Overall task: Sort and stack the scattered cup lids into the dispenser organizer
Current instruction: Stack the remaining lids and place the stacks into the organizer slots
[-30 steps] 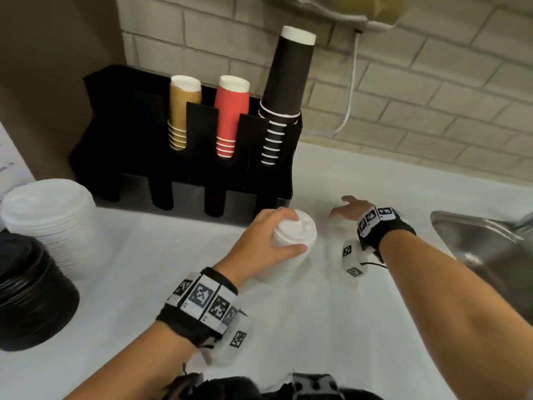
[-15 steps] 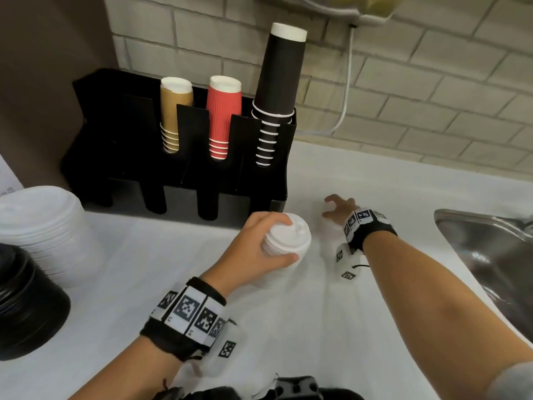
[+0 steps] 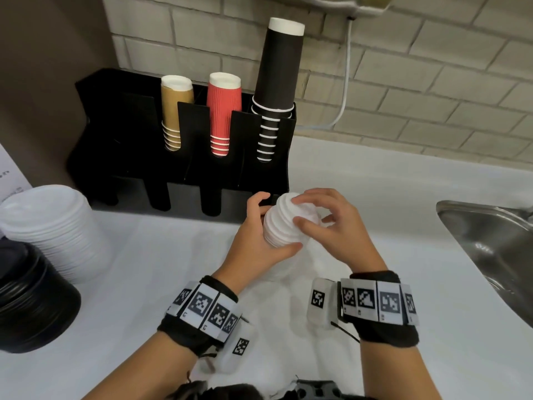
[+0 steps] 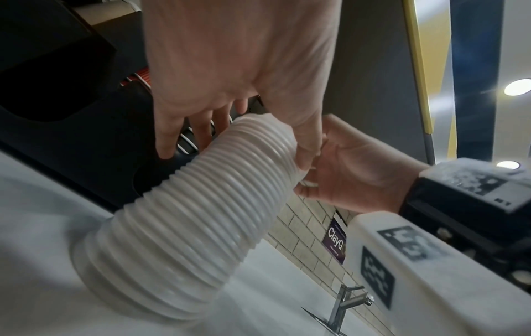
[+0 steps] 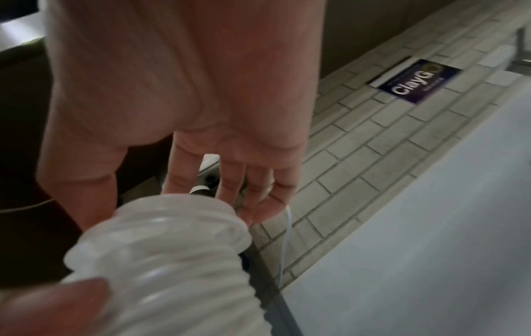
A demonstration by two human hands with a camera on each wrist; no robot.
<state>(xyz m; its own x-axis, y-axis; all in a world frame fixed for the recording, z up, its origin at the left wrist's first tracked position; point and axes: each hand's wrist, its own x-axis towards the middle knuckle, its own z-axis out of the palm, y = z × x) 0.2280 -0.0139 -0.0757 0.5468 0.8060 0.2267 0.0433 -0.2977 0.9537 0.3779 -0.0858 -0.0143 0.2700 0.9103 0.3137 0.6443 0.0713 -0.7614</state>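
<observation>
A tall stack of small white lids point(image 3: 281, 228) point(image 4: 201, 216) point(image 5: 166, 261) leans over the white counter, just in front of the black organizer point(image 3: 129, 125). My left hand point(image 3: 274, 223) point(image 4: 235, 150) grips the stack's upper part, thumb on the near side and fingers on the far side. My right hand point(image 3: 300, 210) point(image 5: 178, 195) curls over the stack's top end, with thumb and fingertips on the topmost lids. The organizer's upper slots hold brown cups point(image 3: 174, 111), red cups point(image 3: 223, 114) and tall black cups point(image 3: 277, 82). Its lower slots look dark.
A wide stack of larger white lids point(image 3: 49, 226) and a stack of black lids point(image 3: 28, 298) stand at the left. A steel sink point(image 3: 490, 241) with a tap point(image 4: 344, 302) lies to the right. A white cord point(image 3: 346, 67) hangs on the brick wall.
My right hand left the counter beside the stack and came onto the stack's top. My left hand kept its grip, and the stack now leans toward the organizer.
</observation>
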